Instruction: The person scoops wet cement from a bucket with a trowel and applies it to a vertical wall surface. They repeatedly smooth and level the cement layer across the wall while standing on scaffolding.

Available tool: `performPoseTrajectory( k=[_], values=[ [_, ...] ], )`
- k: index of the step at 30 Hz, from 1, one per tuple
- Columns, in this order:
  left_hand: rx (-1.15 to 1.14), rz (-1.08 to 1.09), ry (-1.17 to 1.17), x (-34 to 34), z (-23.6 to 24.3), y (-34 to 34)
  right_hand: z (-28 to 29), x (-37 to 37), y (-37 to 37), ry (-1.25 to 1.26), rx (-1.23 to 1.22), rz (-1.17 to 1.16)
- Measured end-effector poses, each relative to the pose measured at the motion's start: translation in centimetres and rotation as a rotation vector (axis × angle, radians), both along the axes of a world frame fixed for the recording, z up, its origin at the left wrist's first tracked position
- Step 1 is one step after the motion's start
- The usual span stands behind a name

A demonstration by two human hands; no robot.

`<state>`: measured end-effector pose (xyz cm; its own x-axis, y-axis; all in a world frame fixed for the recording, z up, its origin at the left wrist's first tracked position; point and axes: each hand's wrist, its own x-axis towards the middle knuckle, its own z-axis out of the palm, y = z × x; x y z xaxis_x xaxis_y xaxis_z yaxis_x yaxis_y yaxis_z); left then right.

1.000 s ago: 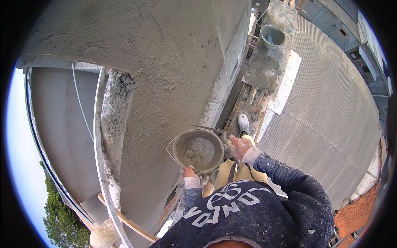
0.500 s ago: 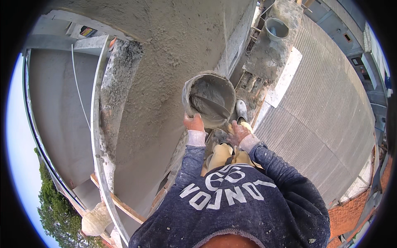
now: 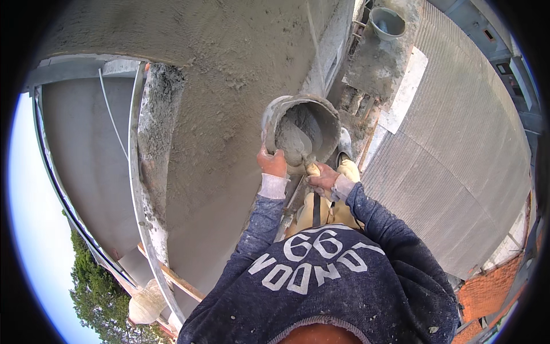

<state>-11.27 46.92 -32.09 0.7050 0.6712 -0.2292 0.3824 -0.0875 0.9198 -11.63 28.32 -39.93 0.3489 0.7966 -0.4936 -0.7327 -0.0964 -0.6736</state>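
Observation:
A round bucket, crusted with mortar, is held in front of me, its mouth facing up toward me. My left hand is closed on its near-left rim. Wet grey mortar lies inside. My right hand is closed around the handle of a trowel at the near side of the bucket. The trowel's mortar-covered blade reaches into the bucket, and its edges are hard to tell from the mix.
A freshly plastered grey wall rises ahead and left. A second bucket stands on a mortar-splashed ledge. A corrugated roof spreads to the right. A long pale strip and a wooden bar are at left.
My right hand has come up and left to the bucket, bringing the trowel into it from below the rim. The bucket has shifted slightly right, and the mortar inside shows more.

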Motion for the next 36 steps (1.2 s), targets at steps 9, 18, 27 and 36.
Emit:
performPoseTrajectory(
  k=[9, 18, 27, 36],
  values=[
    [-0.263, 0.168, 0.080, 0.2, -6.5, 1.1, -1.6, 1.7, -4.3, -0.312, -0.344, 0.060],
    [-0.310, 0.339, 0.359, -0.7, -15.0, 3.4, -3.8, 1.9, -4.8, -0.109, -0.143, -0.151],
    [-0.294, 0.506, 0.574, -8.9, -20.5, 7.9, -5.5, 8.4, -12.8, 0.284, 0.014, -0.817],
    [0.326, -0.249, 1.207, -23.8, -19.9, 11.5, -21.6, 14.4, -17.7, -0.422, -0.976, -1.560]
  ],
)
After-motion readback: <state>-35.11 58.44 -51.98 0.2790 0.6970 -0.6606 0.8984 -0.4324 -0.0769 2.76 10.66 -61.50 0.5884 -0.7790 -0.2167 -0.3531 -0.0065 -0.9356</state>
